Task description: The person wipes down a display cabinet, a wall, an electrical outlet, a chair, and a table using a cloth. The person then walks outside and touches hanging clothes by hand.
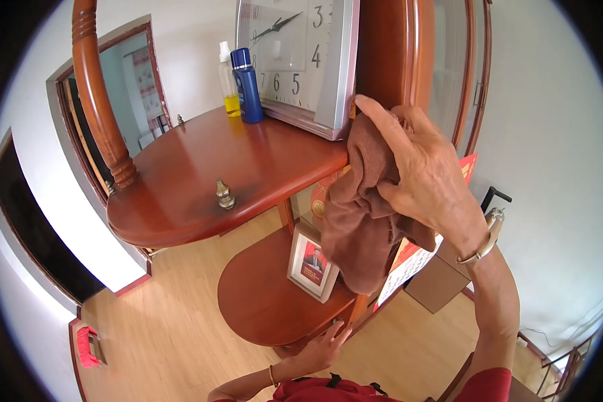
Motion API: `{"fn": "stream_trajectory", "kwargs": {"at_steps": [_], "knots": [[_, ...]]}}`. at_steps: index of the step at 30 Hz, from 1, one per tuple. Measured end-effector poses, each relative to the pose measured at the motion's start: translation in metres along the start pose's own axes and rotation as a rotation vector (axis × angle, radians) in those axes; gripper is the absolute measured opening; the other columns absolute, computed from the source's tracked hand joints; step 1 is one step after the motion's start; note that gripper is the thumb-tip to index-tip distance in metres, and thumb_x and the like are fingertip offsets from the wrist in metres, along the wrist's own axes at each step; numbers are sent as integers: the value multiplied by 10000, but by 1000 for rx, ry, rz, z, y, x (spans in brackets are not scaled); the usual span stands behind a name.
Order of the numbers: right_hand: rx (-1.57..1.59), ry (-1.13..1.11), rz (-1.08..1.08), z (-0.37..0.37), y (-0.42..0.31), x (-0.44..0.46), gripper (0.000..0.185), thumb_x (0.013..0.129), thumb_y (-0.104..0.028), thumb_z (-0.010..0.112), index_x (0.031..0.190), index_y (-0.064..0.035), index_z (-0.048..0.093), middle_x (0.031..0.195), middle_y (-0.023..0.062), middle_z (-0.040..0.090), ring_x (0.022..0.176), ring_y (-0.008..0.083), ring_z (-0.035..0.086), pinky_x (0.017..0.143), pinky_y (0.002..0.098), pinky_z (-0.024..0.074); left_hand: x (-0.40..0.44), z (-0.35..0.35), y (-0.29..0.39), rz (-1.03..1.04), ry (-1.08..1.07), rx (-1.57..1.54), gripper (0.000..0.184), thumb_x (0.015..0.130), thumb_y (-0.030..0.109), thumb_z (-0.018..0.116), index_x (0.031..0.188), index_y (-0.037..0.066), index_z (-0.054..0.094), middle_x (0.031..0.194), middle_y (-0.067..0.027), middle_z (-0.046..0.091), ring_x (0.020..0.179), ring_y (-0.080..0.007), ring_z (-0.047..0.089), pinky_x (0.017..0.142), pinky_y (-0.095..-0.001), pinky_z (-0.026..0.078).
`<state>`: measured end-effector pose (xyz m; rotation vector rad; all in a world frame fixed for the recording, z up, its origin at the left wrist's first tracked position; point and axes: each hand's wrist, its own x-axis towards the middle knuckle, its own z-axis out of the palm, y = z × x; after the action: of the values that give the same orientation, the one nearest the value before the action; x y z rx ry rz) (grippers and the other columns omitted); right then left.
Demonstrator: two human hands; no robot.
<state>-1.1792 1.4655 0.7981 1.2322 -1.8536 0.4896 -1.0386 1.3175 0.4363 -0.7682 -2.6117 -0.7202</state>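
Observation:
My right hand (pixel 425 171) holds a brown cloth (pixel 365 214) against the wooden cabinet's edge, with the index finger stretched up beside the clock (pixel 295 60). The cloth hangs down in folds from the thumb and fingers. Below, my left hand (pixel 321 348) rests at the front edge of the lower wooden shelf (pixel 268 288), its fingers apart and nothing visible in them. A framed picture (pixel 313 262) leans on that shelf, partly behind the cloth. The upper shelf (pixel 201 167) carries the clock, a blue bottle (pixel 248 90) and a clear spray bottle (pixel 229 84) with yellow liquid.
A brass finial (pixel 225 194) stands on the upper shelf near its front edge. At the left rises a turned wooden post (pixel 100 94). A cardboard box (pixel 437 281) sits on the floor to the right. A red object (pixel 87 347) lies at the lower left.

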Motion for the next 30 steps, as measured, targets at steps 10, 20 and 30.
{"fn": "stream_trajectory", "kwargs": {"at_steps": [10,20,30], "knots": [[13,64,87,78,3,-111,862,551,-46,749,1330,-28,379,1284,175,451,1261,399,354,996,473,350,-3,8,-11,-78,-56,29,547,799,59,543,1301,-33,344,1268,-307,347,1074,-385,541,720,-355,553],[409,271,288,115,3,-197,632,577,36,710,1180,-30,530,1206,189,522,1178,378,464,984,442,384,0,16,-10,-99,-134,-37,493,832,38,518,1287,-30,343,1285,-331,327,987,-432,567,733,-405,541],[469,501,232,44,38,-8,905,763,-81,691,1448,-63,99,1437,202,234,1325,329,279,1085,389,275,-2,30,-14,-135,-51,-100,479,839,22,506,1288,-28,345,1297,-322,317,988,-427,564,735,-411,536]]}}
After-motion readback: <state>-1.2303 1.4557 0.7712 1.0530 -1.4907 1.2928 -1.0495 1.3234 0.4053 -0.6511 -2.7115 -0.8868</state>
